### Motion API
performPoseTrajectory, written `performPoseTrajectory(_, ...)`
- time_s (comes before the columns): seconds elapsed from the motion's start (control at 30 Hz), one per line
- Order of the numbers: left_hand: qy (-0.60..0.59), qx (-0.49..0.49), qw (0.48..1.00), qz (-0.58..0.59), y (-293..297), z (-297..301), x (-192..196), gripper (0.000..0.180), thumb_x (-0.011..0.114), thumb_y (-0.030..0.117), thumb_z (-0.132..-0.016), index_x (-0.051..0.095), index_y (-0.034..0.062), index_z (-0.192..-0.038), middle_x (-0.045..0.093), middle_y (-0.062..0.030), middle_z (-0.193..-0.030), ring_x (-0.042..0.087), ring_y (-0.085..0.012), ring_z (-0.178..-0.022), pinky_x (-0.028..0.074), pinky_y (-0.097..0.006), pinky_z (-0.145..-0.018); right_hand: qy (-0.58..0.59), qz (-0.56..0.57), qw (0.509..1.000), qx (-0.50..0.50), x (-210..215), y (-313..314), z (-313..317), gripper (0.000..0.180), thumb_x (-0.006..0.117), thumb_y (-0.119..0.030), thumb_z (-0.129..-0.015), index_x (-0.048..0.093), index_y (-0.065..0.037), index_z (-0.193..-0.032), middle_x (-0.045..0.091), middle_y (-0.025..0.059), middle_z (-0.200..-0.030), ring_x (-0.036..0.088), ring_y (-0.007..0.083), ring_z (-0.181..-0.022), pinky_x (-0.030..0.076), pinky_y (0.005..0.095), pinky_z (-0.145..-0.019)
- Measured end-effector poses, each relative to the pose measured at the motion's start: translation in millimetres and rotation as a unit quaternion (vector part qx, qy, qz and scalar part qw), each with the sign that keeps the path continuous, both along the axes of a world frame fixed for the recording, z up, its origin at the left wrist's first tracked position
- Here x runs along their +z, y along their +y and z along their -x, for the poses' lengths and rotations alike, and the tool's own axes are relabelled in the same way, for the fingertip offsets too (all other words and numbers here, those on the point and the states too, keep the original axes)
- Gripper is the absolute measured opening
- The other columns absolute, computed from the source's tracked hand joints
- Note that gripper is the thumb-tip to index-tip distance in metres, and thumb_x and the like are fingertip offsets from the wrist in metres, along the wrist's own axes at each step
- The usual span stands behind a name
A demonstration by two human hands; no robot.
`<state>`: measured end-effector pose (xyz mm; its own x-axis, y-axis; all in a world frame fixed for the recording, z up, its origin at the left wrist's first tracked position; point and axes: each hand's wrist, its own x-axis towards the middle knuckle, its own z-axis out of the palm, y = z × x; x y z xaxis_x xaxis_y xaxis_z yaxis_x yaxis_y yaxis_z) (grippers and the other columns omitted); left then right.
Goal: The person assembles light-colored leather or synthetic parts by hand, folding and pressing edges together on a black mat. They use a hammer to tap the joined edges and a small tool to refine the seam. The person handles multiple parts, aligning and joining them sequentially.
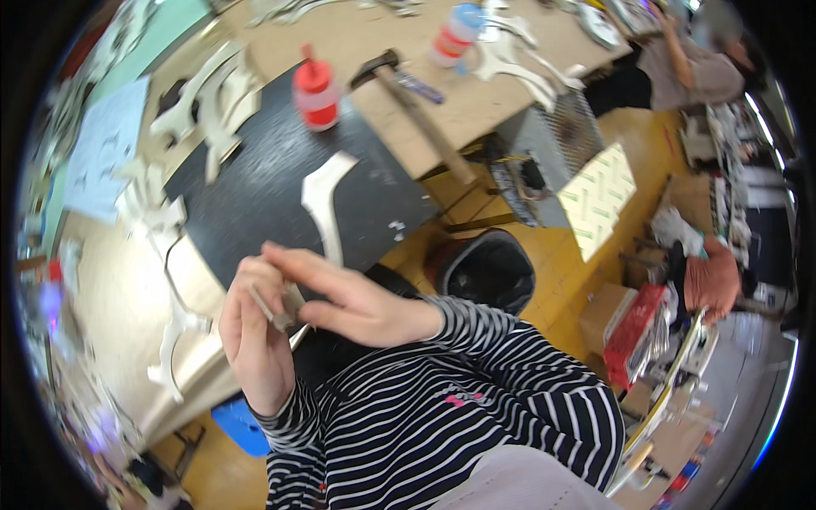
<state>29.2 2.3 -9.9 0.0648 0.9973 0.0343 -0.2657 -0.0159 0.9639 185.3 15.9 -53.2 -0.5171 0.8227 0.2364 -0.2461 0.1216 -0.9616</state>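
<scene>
My left hand (255, 331) is raised over the near edge of the work surface, its fingers closed round a small pale strip-like piece (274, 311); most of that piece is hidden. My right hand (361, 304) reaches across to it, fingers stretched out over the left fingertips and thumb apart below. Whether the right fingers touch the piece I cannot tell. Just beyond my hands, a white curved flat cut piece (321, 202) lies on a black board (246, 187). Its lower end passes behind my right hand.
A red-capped squeeze bottle (315, 95) stands on the board, with a hammer (416, 119) to its right. Pale cut pieces (204, 110) lie at left. A lined black bin (486, 274) is on the floor at right. Other people (680, 68) sit farther right.
</scene>
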Motion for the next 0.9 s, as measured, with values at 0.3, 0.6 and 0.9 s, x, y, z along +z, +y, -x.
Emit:
performPoseTrajectory(0.3,0.19,-0.105,0.975,-0.047,13.3,-32.4,1.5,0.026,0.043,0.014,-0.104,0.063,-0.0026,-0.108,0.041,-0.0171,-0.147,0.04,-0.0293,-0.138,0.034,-0.041,-0.113,-0.062,0.161,0.98,-0.095,17.8,-3.2,-55.1,0.049,0.066,0.0,-0.093,0.057,-0.002,-0.141,0.068,0.0073,-0.113,0.059,0.0081,-0.09,0.049,0.0238,-0.077)
performPoseTrajectory(0.6,0.184,0.05,0.98,0.06,45.8,50.9,-55.8,0.016,0.072,-0.001,-0.088,0.065,-0.0001,-0.103,0.063,-0.0074,-0.117,0.058,-0.0152,-0.111,0.044,-0.028,-0.098,-0.273,0.065,0.798,-0.533,1.3,-20.7,-293.0,0.022,0.06,-0.006,-0.096,0.074,0.003,-0.111,0.074,0.0046,-0.095,0.063,0.009,-0.082,0.05,0.0238,-0.077)
performPoseTrajectory(0.9,0.295,0.09,0.951,0.027,36.1,62.9,-113.8,0.018,0.065,0.008,-0.097,0.071,-0.006,-0.107,0.07,-0.0115,-0.108,0.063,-0.0182,-0.102,0.046,-0.029,-0.094,-0.547,0.188,0.552,-0.601,-83.2,-48.2,-475.9,0.024,0.066,-0.022,-0.086,0.08,-0.009,-0.101,0.077,0.0123,-0.09,0.072,0.0236,-0.085,0.052,0.0369,-0.084)
